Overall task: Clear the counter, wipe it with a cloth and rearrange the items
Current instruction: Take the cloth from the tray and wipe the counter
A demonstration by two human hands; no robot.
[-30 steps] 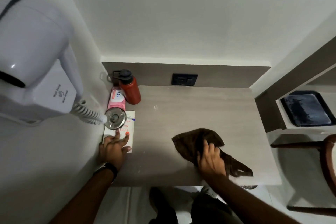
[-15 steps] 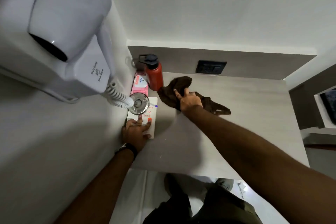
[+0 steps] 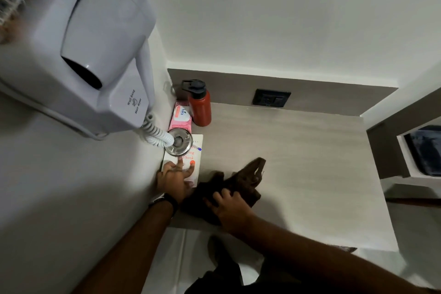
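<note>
A: On the left of the pale wood-grain bench (image 3: 298, 162), what do you see?
B: I see my left hand (image 3: 173, 180), fingers spread flat on the white paperback book (image 3: 195, 162).
A: And rightward?
B: My right hand (image 3: 230, 209) grips the crumpled dark brown cloth (image 3: 243, 181) near the front edge.

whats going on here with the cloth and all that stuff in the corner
A person is wiping the counter. The right hand presses a dark brown cloth onto it near the front edge, while the left hand rests flat on a white book. A steel cup stands on the book, with a pink packet and a red bottle behind it in the corner.
</note>
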